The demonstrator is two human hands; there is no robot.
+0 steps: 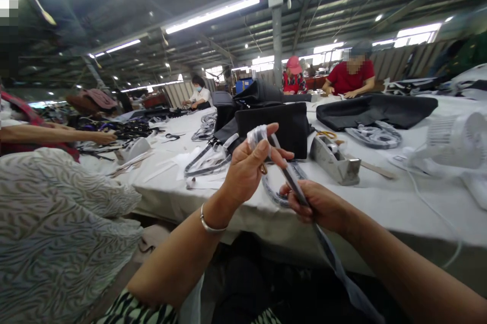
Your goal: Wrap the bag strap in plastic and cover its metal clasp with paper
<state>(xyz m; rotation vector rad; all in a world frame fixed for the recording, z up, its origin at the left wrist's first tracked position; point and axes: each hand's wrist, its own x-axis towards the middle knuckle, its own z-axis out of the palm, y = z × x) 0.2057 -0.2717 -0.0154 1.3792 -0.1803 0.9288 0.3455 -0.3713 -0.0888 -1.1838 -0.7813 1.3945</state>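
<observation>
My left hand [249, 162] is raised over the table's front edge, with clear plastic wrap bunched around its fingers and pinched under the thumb. A long dark strap [292, 182] in clear plastic runs from there down through my right hand [317, 202], whose fingers close around it. Past that hand the strap's loose end hangs below the table edge at the lower right. Behind my hands stands a black bag [272, 123]. A coiled plastic-wrapped strap [274, 192] lies on the table just beneath them, partly hidden.
A grey tape dispenser [337, 162] sits right of my hands. Farther right are a black bag piece [375, 108], coiled wrapped straps [375, 135] and a white fan [452, 141] with a trailing cable. A co-worker in a patterned top [57, 222] is close on my left; others work across the table.
</observation>
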